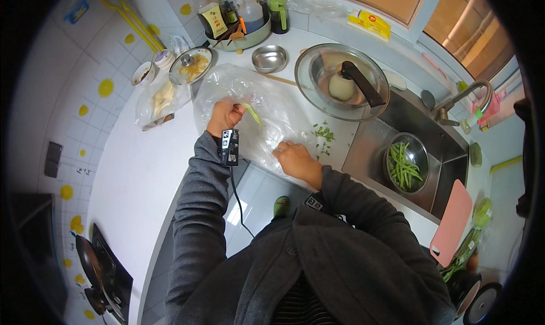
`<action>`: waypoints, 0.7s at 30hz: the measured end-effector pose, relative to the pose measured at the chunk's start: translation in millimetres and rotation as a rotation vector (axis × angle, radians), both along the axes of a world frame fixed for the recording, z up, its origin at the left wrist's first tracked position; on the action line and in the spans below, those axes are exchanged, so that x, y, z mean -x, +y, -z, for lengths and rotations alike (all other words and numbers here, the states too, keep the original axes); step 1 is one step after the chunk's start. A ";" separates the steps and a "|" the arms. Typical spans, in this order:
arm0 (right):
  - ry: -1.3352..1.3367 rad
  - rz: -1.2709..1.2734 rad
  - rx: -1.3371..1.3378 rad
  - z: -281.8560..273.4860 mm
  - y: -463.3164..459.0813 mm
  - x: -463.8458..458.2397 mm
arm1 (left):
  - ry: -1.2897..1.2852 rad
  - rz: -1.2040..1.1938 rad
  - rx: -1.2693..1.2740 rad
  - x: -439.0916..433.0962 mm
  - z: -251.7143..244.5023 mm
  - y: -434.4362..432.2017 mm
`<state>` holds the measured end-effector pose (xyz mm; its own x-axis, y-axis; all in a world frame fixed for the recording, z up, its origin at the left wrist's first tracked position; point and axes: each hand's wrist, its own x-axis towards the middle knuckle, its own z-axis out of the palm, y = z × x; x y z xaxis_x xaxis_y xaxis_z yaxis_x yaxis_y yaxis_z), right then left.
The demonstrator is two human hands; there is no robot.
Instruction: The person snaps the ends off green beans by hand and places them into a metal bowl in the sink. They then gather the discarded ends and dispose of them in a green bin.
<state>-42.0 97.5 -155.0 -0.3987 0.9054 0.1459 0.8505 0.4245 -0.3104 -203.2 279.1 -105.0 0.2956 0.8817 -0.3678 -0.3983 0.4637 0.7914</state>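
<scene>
My left hand [225,116] pinches a long green bean [254,113] over a clear plastic bag [238,84]. The bag lies spread on the white counter, its near part reaching the front edge. With curled fingers, my right hand [297,160] grips the bag near that edge. Small cut green bits [324,133] are scattered on the counter just right of the bag. In the sink, a metal bowl [421,155] contains many green beans [402,165].
Behind the bag stand a small steel bowl [269,59] and a glass-lidded pot [317,99]. A glass-covered dish [203,69] and a bagged pale food [164,97] sit at the left. A pink cutting board [453,223] leans by the sink [370,142], under a faucet [447,108].
</scene>
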 end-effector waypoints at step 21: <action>1.226 0.188 0.821 -72.7 -1.1 -29.4 | -0.187 0.071 0.258 -8.6 -38.7 -122.3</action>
